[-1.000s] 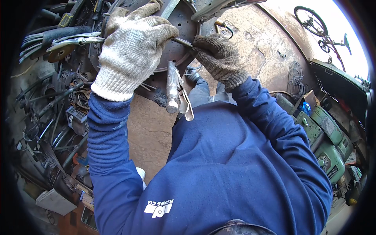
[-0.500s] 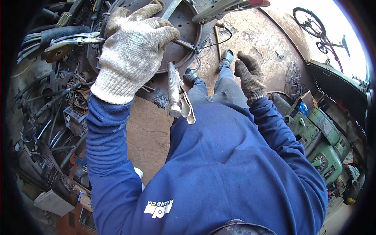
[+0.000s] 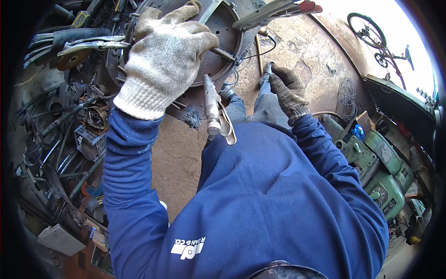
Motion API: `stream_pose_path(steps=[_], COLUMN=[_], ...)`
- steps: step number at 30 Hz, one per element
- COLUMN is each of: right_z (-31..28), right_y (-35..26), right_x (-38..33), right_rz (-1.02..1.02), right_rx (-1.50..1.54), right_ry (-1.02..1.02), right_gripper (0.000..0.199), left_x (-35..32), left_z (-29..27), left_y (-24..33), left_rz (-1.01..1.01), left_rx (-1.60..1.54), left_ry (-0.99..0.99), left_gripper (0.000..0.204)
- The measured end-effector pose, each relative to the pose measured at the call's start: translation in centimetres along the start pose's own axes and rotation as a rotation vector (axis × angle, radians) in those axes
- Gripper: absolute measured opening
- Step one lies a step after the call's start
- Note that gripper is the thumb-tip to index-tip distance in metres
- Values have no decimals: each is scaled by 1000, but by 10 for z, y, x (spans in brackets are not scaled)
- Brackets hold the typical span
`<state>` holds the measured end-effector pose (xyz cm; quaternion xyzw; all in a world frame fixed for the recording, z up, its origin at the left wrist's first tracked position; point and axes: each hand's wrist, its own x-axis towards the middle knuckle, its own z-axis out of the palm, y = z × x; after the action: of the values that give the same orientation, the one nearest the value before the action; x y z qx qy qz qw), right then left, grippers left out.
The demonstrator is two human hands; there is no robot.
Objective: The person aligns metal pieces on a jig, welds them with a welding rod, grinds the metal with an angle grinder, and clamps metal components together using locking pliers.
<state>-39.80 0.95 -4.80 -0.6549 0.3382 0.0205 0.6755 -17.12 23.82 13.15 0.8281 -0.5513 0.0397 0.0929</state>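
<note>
Round metal disc (image 3: pixel 218 32): dark, dished, small holes across its face; set at the top middle of the view, over brown dirt ground (image 3: pixel 181 153).
Thin rod (image 3: pixel 223 53): lies across the disc's lower right part, one end under the left glove.
Left hand (image 3: pixel 162 60): light knit glove, palm down on the disc's lower left rim; fingers curled and closed over the rod end.
Right hand (image 3: pixel 288 90): dark knit glove, well apart from the disc, resting on the person's grey trouser leg (image 3: pixel 265 104); fingers loosely bent, holding nothing visible.
Electrode holder (image 3: pixel 213 107): metal-bodied, with a lever on its right side; hangs just below the disc's lower edge, between the two arms, touched by neither hand.
Locking pliers (image 3: pixel 274 11): red-tipped, clamped at the disc's upper right rim.
Cable (image 3: pixel 258 46): runs down from the disc's right rim to the ground.
Scrap pile (image 3: pixel 60 116): rods, springs and tools, left of the disc.
Second pliers (image 3: pixel 93 45): silver, just beside the left wrist, at the disc's left rim.
Green machine (image 3: pixel 381 167): right edge of the view.
Wire coil (image 3: pixel 346 97): on the ground, above the machine.
Bicycle (image 3: pixel 376 42): top right corner.
</note>
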Motion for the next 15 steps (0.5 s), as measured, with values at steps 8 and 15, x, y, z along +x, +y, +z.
stream_pose_path(steps=[8, 15], right_z=[-22, -27], right_y=[-53, -163], right_x=[39, 143], right_rz=[-250, -532], right_rx=[187, 316], right_ry=[241, 198], right_gripper=[32, 29], left_x=[18, 6], left_z=[-17, -8], left_y=[-8, -7], left_rz=[57, 4], left_rx=[-51, -34], left_ry=[46, 10], left_gripper=[39, 20])
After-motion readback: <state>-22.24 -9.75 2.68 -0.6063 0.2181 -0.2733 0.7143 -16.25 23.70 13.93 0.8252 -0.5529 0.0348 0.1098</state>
